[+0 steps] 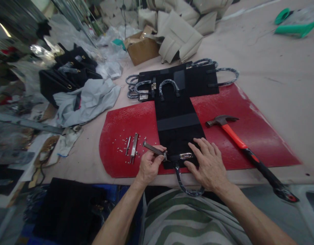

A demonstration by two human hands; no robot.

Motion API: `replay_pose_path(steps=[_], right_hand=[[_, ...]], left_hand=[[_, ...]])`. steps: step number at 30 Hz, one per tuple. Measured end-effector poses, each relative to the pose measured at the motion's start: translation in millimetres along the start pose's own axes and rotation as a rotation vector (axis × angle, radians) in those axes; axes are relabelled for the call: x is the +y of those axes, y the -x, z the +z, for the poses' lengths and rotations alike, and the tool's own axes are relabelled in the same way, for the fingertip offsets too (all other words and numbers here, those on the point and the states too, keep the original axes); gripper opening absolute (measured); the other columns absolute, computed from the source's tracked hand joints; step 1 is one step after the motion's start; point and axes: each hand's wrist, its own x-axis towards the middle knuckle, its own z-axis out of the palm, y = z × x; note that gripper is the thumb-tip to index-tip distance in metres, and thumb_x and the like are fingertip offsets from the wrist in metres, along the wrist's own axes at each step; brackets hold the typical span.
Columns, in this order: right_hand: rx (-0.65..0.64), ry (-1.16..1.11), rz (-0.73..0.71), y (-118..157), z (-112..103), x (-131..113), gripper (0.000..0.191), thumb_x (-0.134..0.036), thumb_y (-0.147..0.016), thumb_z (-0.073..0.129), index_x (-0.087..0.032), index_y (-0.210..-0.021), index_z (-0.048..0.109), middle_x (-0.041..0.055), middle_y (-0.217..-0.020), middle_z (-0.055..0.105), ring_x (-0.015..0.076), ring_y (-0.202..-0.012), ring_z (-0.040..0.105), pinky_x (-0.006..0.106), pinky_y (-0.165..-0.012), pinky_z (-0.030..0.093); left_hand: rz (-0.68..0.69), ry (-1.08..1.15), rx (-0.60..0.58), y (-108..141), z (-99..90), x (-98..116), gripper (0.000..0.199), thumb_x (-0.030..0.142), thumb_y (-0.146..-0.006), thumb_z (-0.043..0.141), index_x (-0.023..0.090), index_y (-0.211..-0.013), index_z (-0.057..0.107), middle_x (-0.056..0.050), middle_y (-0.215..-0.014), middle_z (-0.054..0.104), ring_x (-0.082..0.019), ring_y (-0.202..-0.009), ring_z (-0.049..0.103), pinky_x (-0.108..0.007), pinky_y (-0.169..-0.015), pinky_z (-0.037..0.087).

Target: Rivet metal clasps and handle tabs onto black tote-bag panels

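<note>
My left hand point(150, 166) pinches a metal punch point(154, 148), its tip at the left end of a strap beside a silver buckle point(186, 156). Strap and buckle lie on the near end of a black bag panel point(176, 137). My right hand point(210, 165) rests on that panel with its fingers spread, just right of the buckle. A plastic-wrapped handle point(185, 189) loops off the panel's near edge toward me. The claw hammer point(233, 134) with an orange and black grip lies to the right, touched by neither hand.
A red board point(128, 119) lies under the panel. On its left are a pronged punch point(134, 146), a thin metal rod point(128, 145) and small scattered bits. More black panels with wrapped handles point(203, 79) lie beyond. A cardboard box point(141, 49) and beige bags point(181, 35) stand behind.
</note>
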Motion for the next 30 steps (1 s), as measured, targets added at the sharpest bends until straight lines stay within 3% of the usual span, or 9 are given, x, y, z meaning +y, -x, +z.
replay_pose_path(steps=[6, 12, 17, 20, 24, 30], right_hand=[[0.003, -0.006, -0.003, -0.4, -0.3, 0.3, 0.055, -0.044, -0.094, 0.056, -0.018, -0.142, 0.053, 0.0159, -0.152, 0.047, 0.037, -0.143, 0.037, 0.058, -0.117, 0.03], [-0.004, 0.014, -0.001, -1.0, -3.3, -2.7, 0.054, -0.044, -0.094, 0.056, -0.015, -0.14, 0.054, 0.0162, -0.151, 0.048, 0.0363, -0.144, 0.037, 0.057, -0.117, 0.03], [-0.002, -0.039, -0.001, 1.2, 1.4, 3.2, 0.055, -0.044, -0.093, 0.058, -0.016, -0.14, 0.054, 0.0156, -0.153, 0.046, 0.0368, -0.144, 0.036, 0.06, -0.116, 0.03], [0.025, -0.191, -0.043, 3.7, 1.2, 13.5, 0.051, -0.046, -0.093, 0.057, -0.018, -0.135, 0.057, 0.0157, -0.149, 0.05, 0.0374, -0.142, 0.039, 0.063, -0.114, 0.033], [0.14, -0.395, -0.023, 8.7, -16.0, 31.2, 0.039, -0.042, -0.095, 0.056, -0.018, -0.125, 0.062, 0.0154, -0.133, 0.062, 0.031, -0.127, 0.057, 0.052, -0.107, 0.047], [0.312, -0.07, 0.144, 22.5, -47.8, 75.7, 0.032, -0.038, -0.095, 0.054, -0.014, -0.112, 0.067, 0.0195, -0.118, 0.069, 0.0319, -0.112, 0.064, 0.047, -0.101, 0.05]], left_hand=[[0.04, -0.042, 0.006, 0.9, 3.9, 2.9, 0.013, 0.024, -0.093, 0.059, 0.017, -0.103, 0.063, -0.012, -0.115, 0.069, -0.022, -0.101, 0.07, -0.035, -0.087, 0.058], [0.2, -0.174, -0.027, -1.6, 7.9, 2.1, 0.011, 0.019, -0.092, 0.055, 0.018, -0.101, 0.061, -0.012, -0.109, 0.069, -0.023, -0.1, 0.069, -0.038, -0.091, 0.056], [0.172, -0.158, -0.046, 1.1, 6.0, 0.0, 0.012, 0.019, -0.094, 0.053, 0.018, -0.103, 0.06, -0.013, -0.114, 0.069, -0.022, -0.103, 0.07, -0.037, -0.092, 0.057], [0.134, -0.125, -0.047, 3.5, 4.4, -0.1, 0.011, 0.019, -0.094, 0.052, 0.018, -0.102, 0.059, -0.013, -0.115, 0.069, -0.023, -0.103, 0.071, -0.037, -0.092, 0.058], [0.161, -0.127, -0.044, 4.8, 3.6, -0.2, 0.011, 0.02, -0.094, 0.053, 0.018, -0.102, 0.059, -0.012, -0.113, 0.069, -0.023, -0.104, 0.071, -0.039, -0.093, 0.057], [0.288, -0.289, -0.001, 5.9, 10.1, -0.9, 0.011, 0.018, -0.091, 0.053, 0.019, -0.1, 0.059, -0.012, -0.109, 0.069, -0.023, -0.104, 0.068, -0.04, -0.094, 0.055]])
